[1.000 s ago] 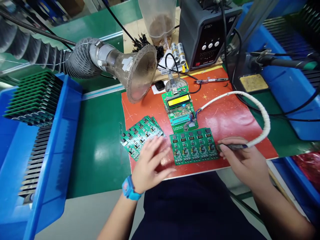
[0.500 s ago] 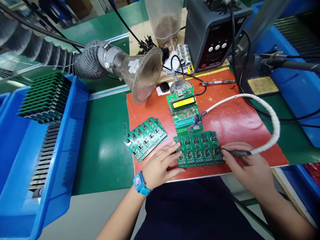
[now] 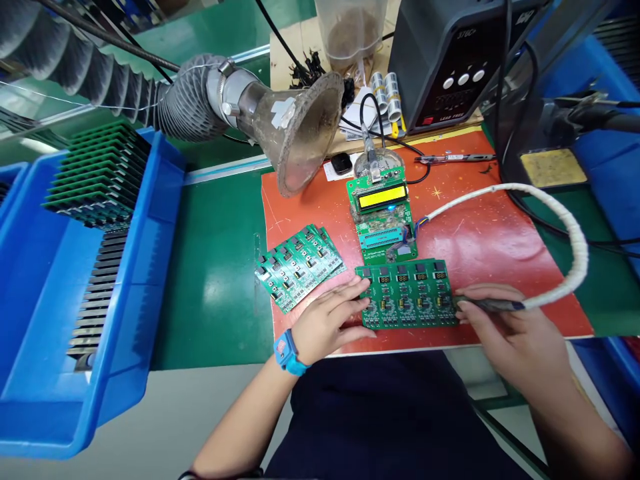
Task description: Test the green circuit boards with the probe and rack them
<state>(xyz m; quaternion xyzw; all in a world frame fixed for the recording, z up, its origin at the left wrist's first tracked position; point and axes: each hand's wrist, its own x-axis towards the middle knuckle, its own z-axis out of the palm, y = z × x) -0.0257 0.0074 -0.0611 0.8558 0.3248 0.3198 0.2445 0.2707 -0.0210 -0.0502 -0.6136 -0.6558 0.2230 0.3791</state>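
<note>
A green circuit board (image 3: 407,300) with a row of small digit displays lies on the red mat, a further board edge showing under it. My left hand (image 3: 335,317), wearing a blue watch, rests stretched fingers on its left end, the thumb along the front edge. In my right hand (image 3: 515,327) is a dark pen-like probe (image 3: 493,305), pinched with its tip at the board's right edge. A white wrapped cable (image 3: 575,247) runs from the probe to a programmer board (image 3: 387,230) with a lit yellow screen. More circuit boards (image 3: 300,267) lie stacked at the left.
A blue bin (image 3: 115,373) at the left holds upright green boards (image 3: 95,177). A fume hose with a clear funnel (image 3: 310,133) hangs over the mat's back edge. Behind stand a black soldering station (image 3: 450,73) and a plastic container (image 3: 350,33); a pen (image 3: 455,159) lies nearby.
The view has shifted slightly, so everything sits a little differently in frame. A blue light now shows on the programmer board below its screen. Both hands keep their places at the board.
</note>
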